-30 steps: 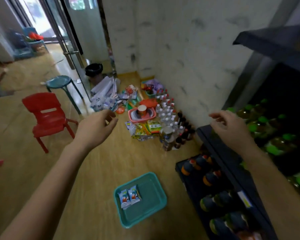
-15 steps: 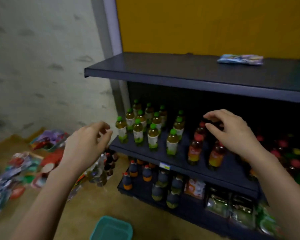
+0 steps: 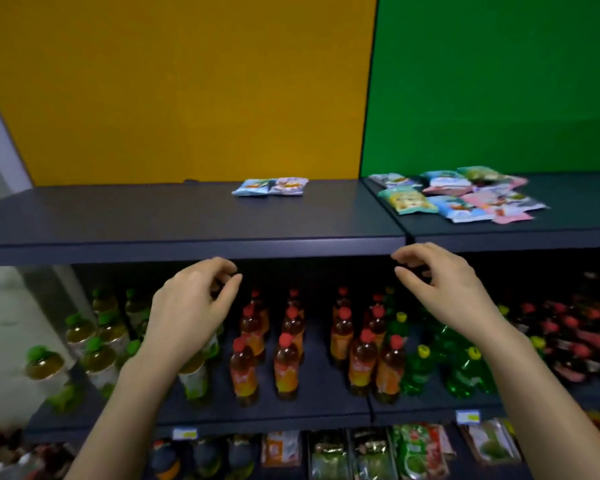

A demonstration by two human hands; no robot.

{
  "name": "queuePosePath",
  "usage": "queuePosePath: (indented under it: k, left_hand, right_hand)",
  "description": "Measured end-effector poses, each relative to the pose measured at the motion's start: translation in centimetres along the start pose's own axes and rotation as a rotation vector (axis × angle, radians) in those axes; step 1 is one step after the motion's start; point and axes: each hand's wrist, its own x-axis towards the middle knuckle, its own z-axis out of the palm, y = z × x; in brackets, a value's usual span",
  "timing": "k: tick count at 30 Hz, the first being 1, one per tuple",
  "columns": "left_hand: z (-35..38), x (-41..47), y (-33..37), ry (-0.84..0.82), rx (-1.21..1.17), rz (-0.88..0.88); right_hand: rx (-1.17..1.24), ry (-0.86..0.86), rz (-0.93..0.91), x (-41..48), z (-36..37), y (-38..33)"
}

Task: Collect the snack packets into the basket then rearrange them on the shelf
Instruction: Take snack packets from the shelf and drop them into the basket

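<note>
A dark shelf (image 3: 153, 216) is being shown across the whole view, backed by a yellow panel (image 3: 174, 84) on the left and a green panel (image 3: 492, 81) on the right. On the shelf below, rows of bottles are being displayed: green-capped bottles (image 3: 97, 351) at the left, red-capped orange bottles (image 3: 288, 358) in the middle, and green bottles with yellow caps (image 3: 426, 368) further right. A heap of snack packets (image 3: 461, 197) is being carried by the right section of the top shelf, overlapping one another, far from the near edge. A smaller pair of packets (image 3: 271, 187) is being kept side by side on the left section, near the yellow panel. The left hand (image 3: 191, 306) is being held in front of the bottle shelf, just below the top shelf's edge, its fingers (image 3: 229, 289) loosely curled and gripping nothing. The right hand (image 3: 444, 289) is being held likewise, fingers (image 3: 409, 258) bent, parted and empty.
</note>
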Motion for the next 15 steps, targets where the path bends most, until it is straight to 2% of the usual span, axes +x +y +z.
queuePosePath:
  k: [7, 10, 15]
  left_hand:
    - [5.5, 6.7, 4.6, 0.052, -0.036, -0.024]
    - [6.9, 9.2, 4.8, 0.031, -0.064, -0.070]
    - [8.3, 12.8, 4.1, -0.016, -0.011, -0.160]
  right_hand:
    - [-0.021, -0.011, 0.011, 8.5, -1.5, 5.8]
    - [-0.133, -0.007, 0.072, 13.3, -0.7, 7.2]
    - [-0.315, -0.142, 0.243, 20.0, 1.5, 8.3]
